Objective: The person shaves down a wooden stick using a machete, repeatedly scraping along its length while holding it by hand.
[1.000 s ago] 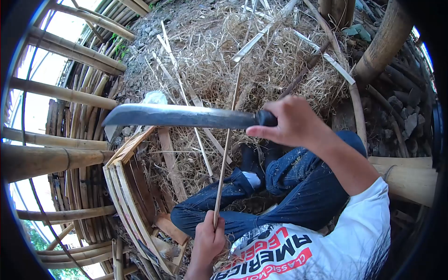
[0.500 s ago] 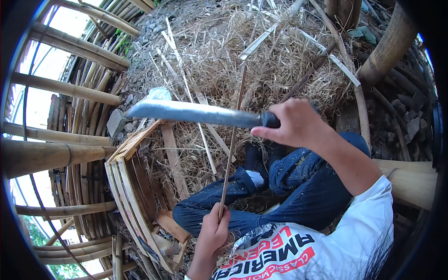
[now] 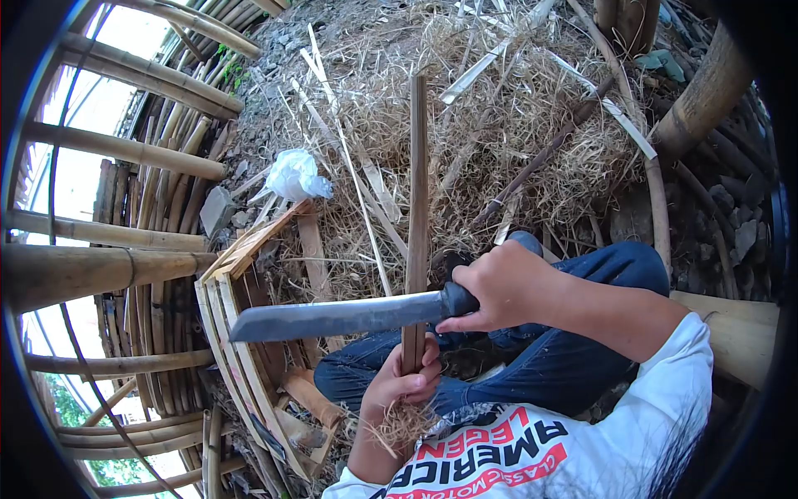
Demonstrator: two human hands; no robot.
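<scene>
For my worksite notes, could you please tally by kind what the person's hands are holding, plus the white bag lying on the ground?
Machete, in the right hand: 1
Bamboo strip, upright in the left hand: 1
White plastic bag, on the ground by the straw: 1
Total: 3

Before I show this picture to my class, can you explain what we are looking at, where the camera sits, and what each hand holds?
The camera is worn on the person's head and looks down at their own two bare hands and bent, jeans-clad legs. The left hand grips a flat bamboo strip, held upright. The right hand holds a long machete, its blade lying across the strip just above the left hand. The ground ahead is covered with dry straw and shavings. A white plastic bag lies to the left, near bamboo poles.
</scene>
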